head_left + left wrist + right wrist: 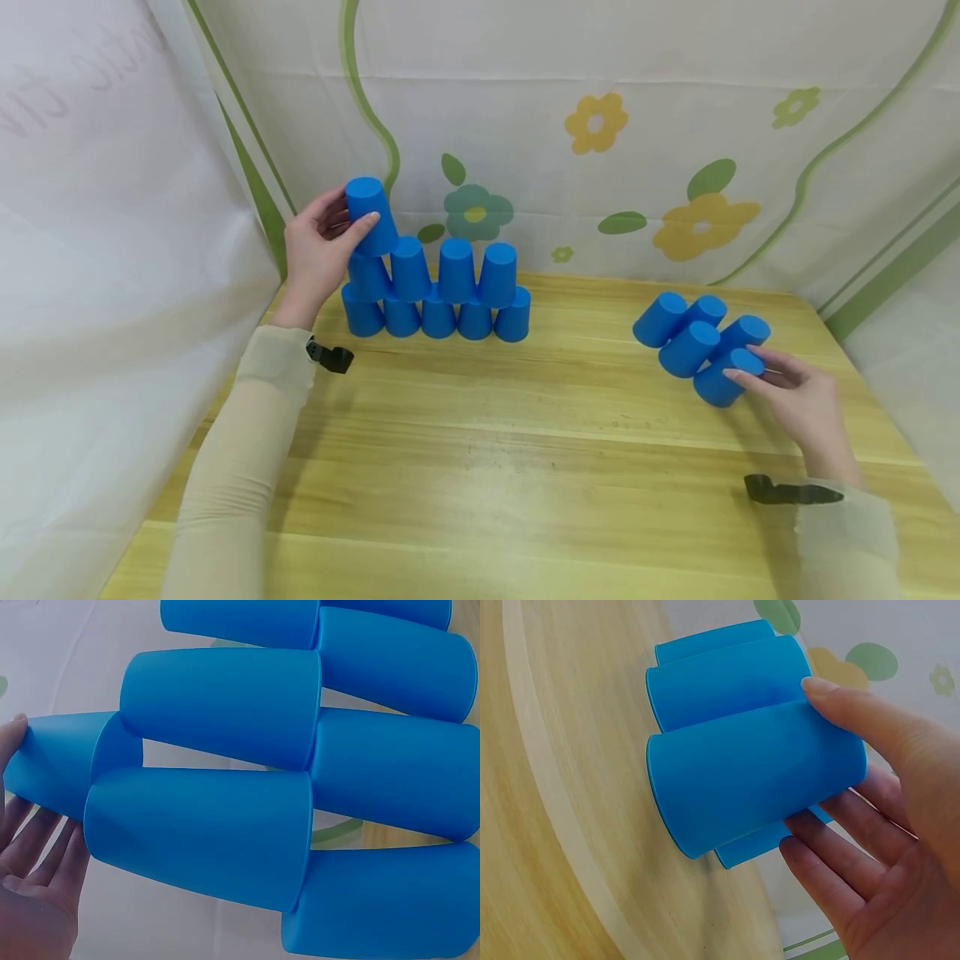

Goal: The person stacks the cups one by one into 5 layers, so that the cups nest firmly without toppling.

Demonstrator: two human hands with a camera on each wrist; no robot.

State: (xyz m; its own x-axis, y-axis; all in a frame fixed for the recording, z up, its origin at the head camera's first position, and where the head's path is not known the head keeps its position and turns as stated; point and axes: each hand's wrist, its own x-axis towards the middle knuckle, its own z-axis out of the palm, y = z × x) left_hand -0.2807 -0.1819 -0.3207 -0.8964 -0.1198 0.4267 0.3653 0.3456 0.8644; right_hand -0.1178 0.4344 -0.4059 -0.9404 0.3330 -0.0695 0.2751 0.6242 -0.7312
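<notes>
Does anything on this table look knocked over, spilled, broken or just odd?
None of the blue cups looks toppled or cracked, and I see no spill. The one oddity: a few small dark specks on the table, near its middle. I can't tell whether they're dirt or marks in the wood.

From above the bench (480, 467), the head view looks forward and down. Close over it, each wrist view faces blue cups (457, 271) the head view shares.
</notes>
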